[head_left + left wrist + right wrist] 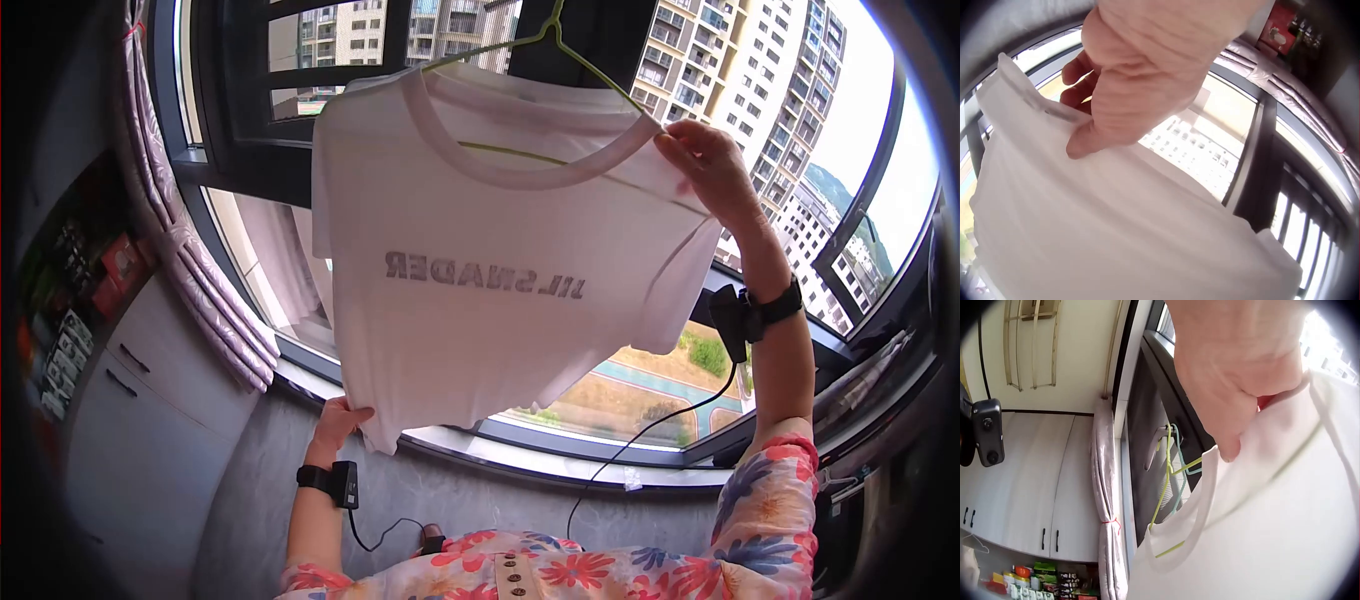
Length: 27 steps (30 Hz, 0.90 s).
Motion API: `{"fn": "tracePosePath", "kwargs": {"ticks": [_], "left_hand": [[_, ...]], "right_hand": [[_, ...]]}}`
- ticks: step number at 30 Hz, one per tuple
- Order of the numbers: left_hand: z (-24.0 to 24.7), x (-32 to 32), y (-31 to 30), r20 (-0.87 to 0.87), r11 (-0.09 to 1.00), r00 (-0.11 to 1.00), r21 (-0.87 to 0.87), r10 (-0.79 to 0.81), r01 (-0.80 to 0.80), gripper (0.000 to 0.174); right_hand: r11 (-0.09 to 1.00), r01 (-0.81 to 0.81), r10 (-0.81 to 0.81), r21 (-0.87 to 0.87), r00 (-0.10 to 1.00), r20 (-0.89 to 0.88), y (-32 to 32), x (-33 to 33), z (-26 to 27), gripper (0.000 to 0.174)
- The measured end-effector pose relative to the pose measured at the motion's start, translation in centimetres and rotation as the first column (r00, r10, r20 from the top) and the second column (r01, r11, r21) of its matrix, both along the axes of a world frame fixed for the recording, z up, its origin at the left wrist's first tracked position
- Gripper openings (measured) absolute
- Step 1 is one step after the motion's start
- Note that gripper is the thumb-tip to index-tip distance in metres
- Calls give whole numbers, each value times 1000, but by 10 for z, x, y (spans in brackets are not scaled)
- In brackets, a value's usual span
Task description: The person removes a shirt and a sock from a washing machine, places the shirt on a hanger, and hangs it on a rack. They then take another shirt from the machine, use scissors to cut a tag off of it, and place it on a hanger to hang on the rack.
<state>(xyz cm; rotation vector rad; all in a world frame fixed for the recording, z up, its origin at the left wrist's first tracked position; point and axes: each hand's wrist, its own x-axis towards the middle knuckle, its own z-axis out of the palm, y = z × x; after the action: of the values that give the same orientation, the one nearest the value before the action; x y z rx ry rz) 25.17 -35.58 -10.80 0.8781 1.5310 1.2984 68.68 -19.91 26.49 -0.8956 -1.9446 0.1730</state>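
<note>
A white T-shirt (pixel 480 340) with mirrored grey lettering hangs on a green hanger (pixel 552 28), whose bar shows through the cloth. My right hand (pixel 715 172) pinches the shirt at the right end of its neckline, thumb on the near side. Down at the lower left corner, my left hand (pixel 338 422) pinches the hem between thumb and fingers. In the left wrist view the cloth falls in soft folds below the thumb. The right wrist view shows the green hanger (pixel 1168 469) hooked on a window handle (pixel 1155 447), beside a teal hanger (pixel 1184 469).
Dark-framed windows (pixel 230 120) stand behind the shirt, with tall buildings outside. A tied lilac curtain (pixel 185 235) hangs at the left, near pale cabinets (pixel 160 370). A cable (pixel 650 425) runs from the right wrist camera. Packets (pixel 1035 581) stand on a shelf.
</note>
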Motion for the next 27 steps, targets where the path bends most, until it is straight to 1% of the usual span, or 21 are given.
{"fn": "tracePosePath", "kwargs": {"ticks": [2,4,5,6,8,10,12,14,16,18,20,21,22,23,24,25,26,27], "left_hand": [[-4,-5,0,-109,997,994,-71,19,-26,19],[-10,-10,1,-147,989,987,-119,64,-82,17],[-14,-14,2,-187,989,981,-125,60,-84,17],[-16,-16,4,-211,990,976,-115,56,-81,16],[-17,-22,10,-186,990,982,-127,42,-66,16],[-18,-22,14,-110,994,994,-103,27,-38,15],[-19,-20,18,-117,991,993,-128,20,-35,16],[-25,-22,21,-121,993,992,-115,26,-40,17],[-26,-19,23,-140,988,990,-150,10,-31,17],[-29,-20,30,-79,992,996,-107,51,-59,19],[-33,-21,36,-74,990,995,-119,61,-70,21],[-35,-22,39,-82,992,994,-101,72,-81,22],[-39,-23,41,-88,992,992,-84,86,-94,23],[-43,-24,45,-106,991,988,-65,114,-121,19],[-49,-28,48,-103,989,988,-81,115,-124,19],[-56,-34,52,-118,989,986,-72,118,-127,13],[-64,-39,56,-132,990,984,-62,120,-129,8],[-70,-43,60,-145,985,976,-37,163,-170,5]], "right_hand": [[1000,-8,7,25,999,45,4,12,-3,23],[977,-142,127,-161,987,-99,6,28,-15,24],[968,-212,187,-137,967,-175,10,37,-26,24],[956,-225,175,-191,954,-245,11,46,-38,25],[882,-354,205,-309,881,-426,15,63,-66,26],[822,-461,227,-335,804,-549,15,72,-107,27],[721,-522,197,-455,785,-588,14,73,-155,27],[708,-466,165,-530,840,-518,12,58,-201,28],[688,-393,156,-610,901,-405,7,40,-238,30],[575,-473,153,-668,864,-480,14,24,-282,32],[589,-367,121,-720,921,-370,11,4,-311,34],[574,-348,107,-741,929,-353,13,-3,-329,38],[600,-302,110,-741,948,-297,14,-12,-343,35],[628,-259,53,-734,955,-292,18,-17,-364,30],[653,-213,-5,-726,958,-285,20,-21,-386,25],[642,-210,-8,-737,960,-280,23,-22,-400,25],[666,-162,-65,-728,960,-272,27,-19,-411,20],[689,-111,-121,-716,957,-264,31,-15,-422,17]]}}
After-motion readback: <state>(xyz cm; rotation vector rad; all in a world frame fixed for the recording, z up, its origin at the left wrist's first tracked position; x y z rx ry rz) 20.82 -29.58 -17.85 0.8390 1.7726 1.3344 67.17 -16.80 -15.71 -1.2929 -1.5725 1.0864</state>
